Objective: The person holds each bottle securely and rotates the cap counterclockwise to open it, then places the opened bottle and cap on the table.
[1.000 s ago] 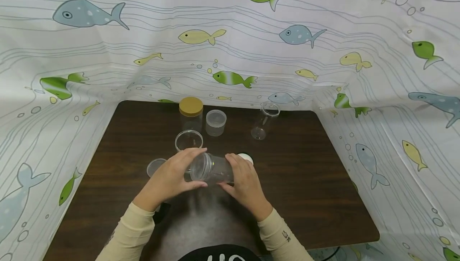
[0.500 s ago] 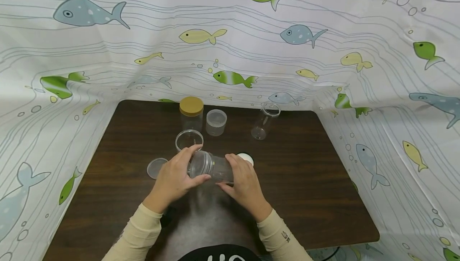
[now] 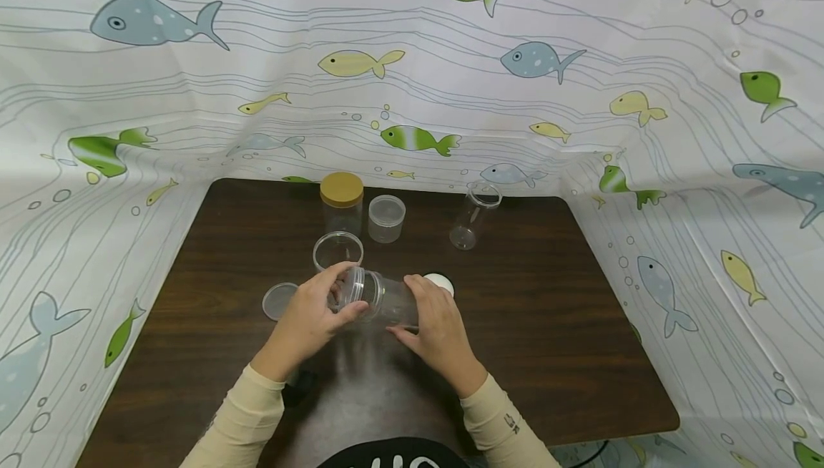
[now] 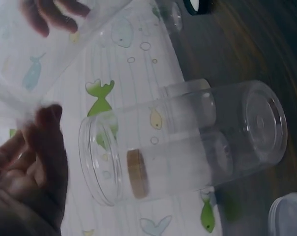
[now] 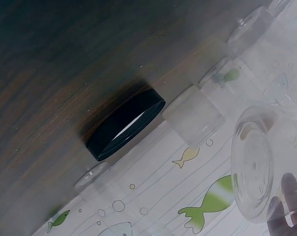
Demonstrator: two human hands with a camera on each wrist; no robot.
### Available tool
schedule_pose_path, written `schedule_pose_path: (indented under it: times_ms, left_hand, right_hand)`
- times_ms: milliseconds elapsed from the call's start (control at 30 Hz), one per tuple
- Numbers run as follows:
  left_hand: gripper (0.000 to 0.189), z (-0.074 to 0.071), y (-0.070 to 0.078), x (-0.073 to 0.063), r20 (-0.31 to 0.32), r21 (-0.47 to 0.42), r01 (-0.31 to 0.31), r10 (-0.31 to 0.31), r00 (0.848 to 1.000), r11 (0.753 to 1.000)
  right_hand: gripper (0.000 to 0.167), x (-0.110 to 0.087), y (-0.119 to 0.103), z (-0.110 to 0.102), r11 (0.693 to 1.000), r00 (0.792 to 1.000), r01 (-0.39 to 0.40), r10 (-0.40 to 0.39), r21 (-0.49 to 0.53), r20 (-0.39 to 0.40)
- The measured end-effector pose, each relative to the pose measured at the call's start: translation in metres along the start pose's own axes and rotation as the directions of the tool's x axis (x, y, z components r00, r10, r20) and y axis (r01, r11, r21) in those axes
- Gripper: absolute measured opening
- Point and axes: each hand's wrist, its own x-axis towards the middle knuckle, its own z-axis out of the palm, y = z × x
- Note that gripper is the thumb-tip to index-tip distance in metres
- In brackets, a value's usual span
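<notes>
In the head view, my right hand (image 3: 440, 325) holds a clear jar (image 3: 398, 302) near its base, with the jar lying on its side in the air. My left hand (image 3: 309, 318) grips a clear lid (image 3: 353, 285) at the jar's mouth, thumb below and fingers above. Whether the lid sits on the thread or slightly apart, I cannot tell. The right wrist view shows the round base of the held jar (image 5: 254, 164) beside the right fingers (image 5: 284, 199). In the left wrist view the held jar is mostly out of sight or blurred.
Behind the hands stand an open wide jar (image 3: 337, 250), a yellow-lidded jar (image 3: 342, 203), a small frosted jar (image 3: 387, 219) and a tall open jar (image 3: 475, 217). A clear lid (image 3: 279, 301) lies at left. A black-rimmed white lid (image 3: 440, 283) lies behind the right hand.
My left hand has shifted and its fingers have changed position around the lid, which now shows at a different angle by the jar's mouth. The right hand stays put with the jar.
</notes>
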Motion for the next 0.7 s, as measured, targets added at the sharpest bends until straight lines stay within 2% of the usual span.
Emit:
schedule_pose_path:
  times_ms: [67,100,167,233,333,533,600,700]
  left_hand:
    - [0.059,-0.003,-0.004,0.0,0.05,-0.147,0.037,-0.03,0.998,0.988]
    - [0.058,-0.005,-0.006,-0.001,0.077,-0.225,0.062,-0.045,0.996,0.972]
    - [0.061,-0.008,-0.01,-0.002,0.127,-0.363,0.108,-0.066,0.99,0.926]
    - [0.065,-0.01,-0.014,-0.003,0.159,-0.461,0.139,-0.073,0.985,0.876]
    - [0.074,-0.01,-0.019,-0.006,0.174,-0.565,0.143,-0.052,0.983,0.813]
    - [0.091,-0.009,-0.029,-0.009,0.143,-0.671,0.064,0.044,0.989,0.739]
    - [0.092,-0.009,-0.031,-0.01,0.142,-0.678,0.066,0.042,0.989,0.732]
    - [0.09,-0.012,-0.033,-0.013,0.141,-0.64,0.101,-0.013,0.99,0.762]
  right_hand:
    - [0.102,0.0,0.0,0.0,1.0,1.0,0.001,-0.001,0.009,-0.002]
    - [0.102,0.0,0.0,0.0,1.0,1.0,0.001,-0.001,0.013,-0.004]
    - [0.102,-0.001,0.001,0.001,1.0,1.0,0.002,-0.002,0.023,-0.007]
    - [0.101,-0.001,0.002,0.001,1.0,1.0,-0.001,0.001,0.029,-0.011]
    - [0.101,-0.001,0.003,0.001,0.999,1.0,-0.011,0.012,0.033,-0.011]
    - [0.101,-0.002,0.005,0.001,0.999,1.0,-0.029,0.029,0.046,0.002]
    - [0.101,-0.002,0.005,0.001,0.998,1.0,-0.03,0.03,0.052,0.003]
    - [0.101,-0.002,0.006,0.001,0.998,1.0,-0.029,0.029,0.053,0.0]
